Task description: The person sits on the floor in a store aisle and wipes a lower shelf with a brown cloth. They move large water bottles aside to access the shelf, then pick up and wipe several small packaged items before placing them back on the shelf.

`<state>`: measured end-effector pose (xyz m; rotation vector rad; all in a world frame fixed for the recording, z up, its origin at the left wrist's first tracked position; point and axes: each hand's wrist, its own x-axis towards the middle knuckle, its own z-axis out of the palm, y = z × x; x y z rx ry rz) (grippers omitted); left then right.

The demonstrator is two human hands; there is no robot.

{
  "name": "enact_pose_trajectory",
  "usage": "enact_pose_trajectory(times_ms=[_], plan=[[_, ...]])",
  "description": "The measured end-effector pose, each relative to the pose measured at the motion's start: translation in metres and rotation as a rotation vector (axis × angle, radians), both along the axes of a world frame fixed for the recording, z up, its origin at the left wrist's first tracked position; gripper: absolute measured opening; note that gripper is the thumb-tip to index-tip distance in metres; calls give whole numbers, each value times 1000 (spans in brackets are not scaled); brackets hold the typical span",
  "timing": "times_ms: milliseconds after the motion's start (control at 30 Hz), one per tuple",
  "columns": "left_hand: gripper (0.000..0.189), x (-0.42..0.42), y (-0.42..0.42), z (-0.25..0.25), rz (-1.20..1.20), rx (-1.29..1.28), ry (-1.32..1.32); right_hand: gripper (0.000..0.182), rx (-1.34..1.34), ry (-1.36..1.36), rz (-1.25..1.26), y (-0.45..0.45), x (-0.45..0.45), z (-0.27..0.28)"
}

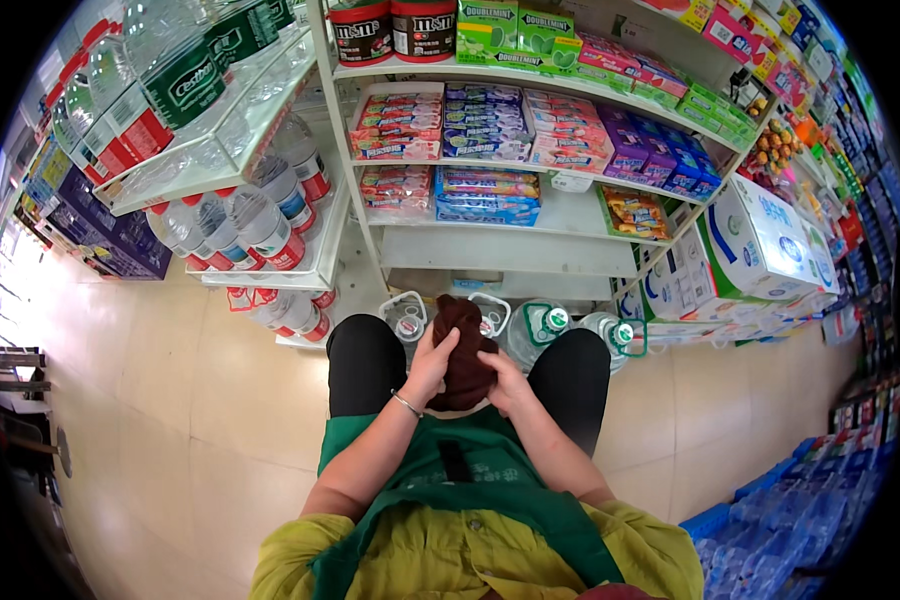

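Observation:
A bunched dark-brown cloth [465, 367] is gripped between both hands, above my lap and between my knees. My left hand [431, 367] holds its left side, thumb lying on top. On the other side my right hand [506, 381] pinches the fabric, its fingertips partly hidden. Just beyond the cloth, large clear water jugs with handles stand on the floor, among them one with a white handle [406, 324] and one with a green handle [538, 330]. Past them rises a white shelf rack [510, 251], its lower boards bare in places.
Boxed chewing gum [517, 37] and packs of candy [487, 120] fill the upper shelves. Bottled water [259, 225] lines a rack at the left. Stacked white cartons [765, 240] stand at the right. Wrapped bottles [780, 517] sit at lower right on the tiled floor [150, 390].

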<state>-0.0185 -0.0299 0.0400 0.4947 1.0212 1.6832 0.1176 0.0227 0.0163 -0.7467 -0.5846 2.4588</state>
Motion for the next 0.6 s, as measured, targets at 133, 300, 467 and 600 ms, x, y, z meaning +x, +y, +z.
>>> enact_pose_trajectory(times_ms=[133, 300, 467, 600], plan=[[33, -5, 9, -23, -55, -156, 170, 34, -265, 78, -133, 28, 20, -9], [37, -8, 5, -24, -145, -296, 147, 36, -131, 248, -428, 109, 44, 23], [37, -13, 40, -31, -175, -177, 333, 37, 95, -32, -663, 215, 48, -10], [50, -42, 81, -14, -146, -136, 1156, 65, 1036, -1141, -646, 231, 24, -13]])
